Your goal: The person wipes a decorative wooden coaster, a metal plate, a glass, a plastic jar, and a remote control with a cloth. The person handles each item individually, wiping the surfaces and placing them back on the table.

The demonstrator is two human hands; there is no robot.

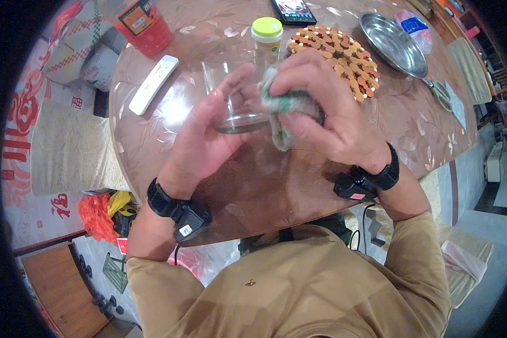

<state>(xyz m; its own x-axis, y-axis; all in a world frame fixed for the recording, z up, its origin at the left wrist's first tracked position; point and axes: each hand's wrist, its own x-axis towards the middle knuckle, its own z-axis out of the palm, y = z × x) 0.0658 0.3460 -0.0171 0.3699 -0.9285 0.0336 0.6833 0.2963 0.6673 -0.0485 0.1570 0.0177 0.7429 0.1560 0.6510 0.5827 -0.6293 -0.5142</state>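
Observation:
A clear glass cup (pixel 241 121) is held tilted above the table, with my left hand (pixel 200 138) closed around its left side and base. My right hand (pixel 329 110) grips a crumpled white and green cloth (pixel 280 107) against the right side of the glass. Part of the cloth is blurred, and my right fingers cover some of it. Both hands are over the middle of the brown, leaf-patterned table (pixel 236 191).
Beyond my hands stand a jar with a yellow-green lid (pixel 266 34) and a bottle of red liquid (pixel 143 31). A white elongated object (pixel 154 84) lies left. To the right are a wooden trivet (pixel 343 62), a metal dish (pixel 393 45) and scissors (pixel 440 97). A phone (pixel 294 11) lies at the back.

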